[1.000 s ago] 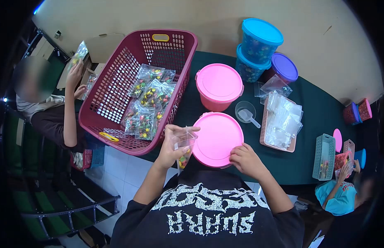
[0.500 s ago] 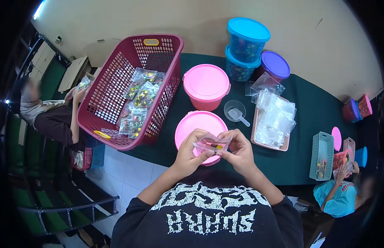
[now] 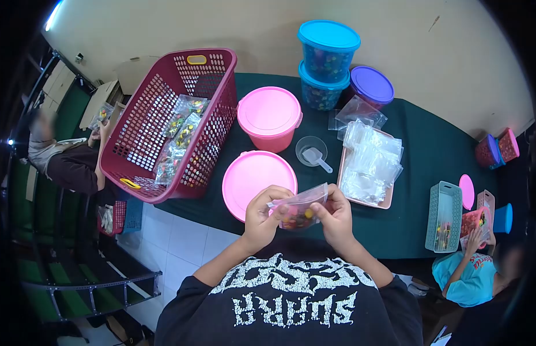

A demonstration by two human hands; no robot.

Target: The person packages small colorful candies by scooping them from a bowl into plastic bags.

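Between my two hands is a clear plastic zip bag (image 3: 301, 210) with small colourful pieces inside, too small to name. My left hand (image 3: 263, 214) pinches one end of the bag. At the other end, my right hand (image 3: 336, 217) grips the upper edge between thumb and fingers. Just behind my left hand stands a tub with a pink lid (image 3: 259, 180), and a second pink tub (image 3: 269, 115) is farther back. A clear bowl (image 3: 309, 151) with a white scoop (image 3: 317, 160) rests beside them. To the right, a tray (image 3: 385, 203) holds a pile of empty clear bags (image 3: 372, 161).
A maroon laundry basket (image 3: 225, 109) with filled bags stands at the left. Blue-lidded tubs (image 3: 327, 52) are stacked at the back by a purple-lidded tub (image 3: 372, 85). A grey-green basket (image 3: 444, 216) is at the right. One person sits at each side.
The bag has turned from mouth-up to tilted sideways, and its coloured contents show through the side. My view has shifted slightly, so the table things sit farther left.
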